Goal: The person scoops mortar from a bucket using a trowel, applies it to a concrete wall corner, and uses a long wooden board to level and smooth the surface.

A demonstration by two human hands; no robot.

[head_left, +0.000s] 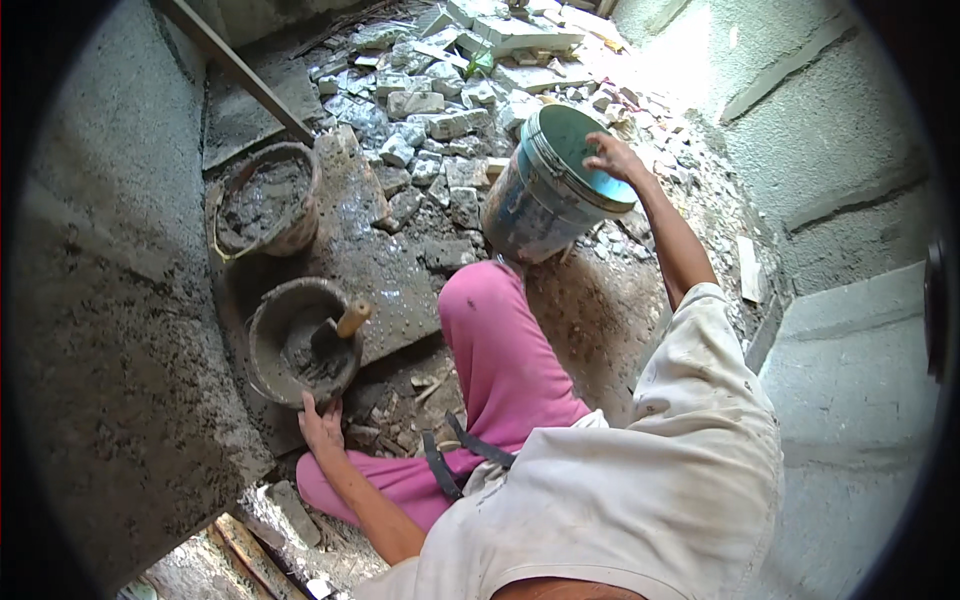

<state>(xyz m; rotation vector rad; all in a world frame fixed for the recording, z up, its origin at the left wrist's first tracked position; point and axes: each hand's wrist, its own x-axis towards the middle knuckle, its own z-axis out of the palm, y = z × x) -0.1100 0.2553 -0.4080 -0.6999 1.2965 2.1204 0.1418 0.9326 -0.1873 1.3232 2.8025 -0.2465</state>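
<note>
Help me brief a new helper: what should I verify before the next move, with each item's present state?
1. Left hand at the near bucket: ok, fingers at its rim.
2. Trowel in the near bucket: ok, wooden handle up.
3. Right hand gripping the tall bucket: cannot tell, fingers show over its mouth.
4. Tall bucket's contents: cannot tell, bottom hidden.
5. Rear bucket loaded: ok, gray mix inside.
6. Rubble away from tall bucket: not ok, beside it.

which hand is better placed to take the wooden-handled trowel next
Probably the left: the left hand is at the near rim of the grey bucket, close to the trowel in it. The right hand is farther off, at the blue bucket.
</note>
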